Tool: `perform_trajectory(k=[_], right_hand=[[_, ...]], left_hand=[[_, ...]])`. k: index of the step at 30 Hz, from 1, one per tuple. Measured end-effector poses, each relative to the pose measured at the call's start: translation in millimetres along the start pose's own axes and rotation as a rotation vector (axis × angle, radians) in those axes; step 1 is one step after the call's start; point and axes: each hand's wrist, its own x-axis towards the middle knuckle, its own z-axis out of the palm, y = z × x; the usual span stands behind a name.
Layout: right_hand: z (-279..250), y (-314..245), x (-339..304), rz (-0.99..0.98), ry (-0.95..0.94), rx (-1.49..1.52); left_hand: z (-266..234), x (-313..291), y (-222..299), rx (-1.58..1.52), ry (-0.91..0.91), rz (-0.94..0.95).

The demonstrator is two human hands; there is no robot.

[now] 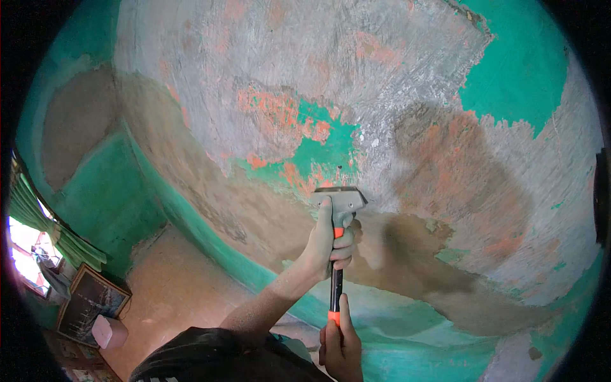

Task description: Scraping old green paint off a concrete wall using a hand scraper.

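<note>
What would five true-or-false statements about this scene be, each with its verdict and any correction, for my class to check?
1. The left hand grips the long-handled scraper higher up than the right hand. True.
2. The handle is plain white. False: the handle is black with orange bands.
3. A green curtain hangs by the bright window. True.
4. The wall is one even green. False: the wall is patchy, with grey, green and orange areas.
5. The right hand is empty. False: it holds the handle's lower end.
</note>
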Motion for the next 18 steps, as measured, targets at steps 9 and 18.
perform_trajectory(k=[9, 18], right_hand=[[3, -24, 13, 0.146, -0.077, -0.078], [-6, -14, 13, 0.195, -0.133, -0.169]], left_hand=[[-6, -1, 11, 0.002, -0.010, 0.050], [-3, 2, 9, 0.019, 0.009, 0.036]])
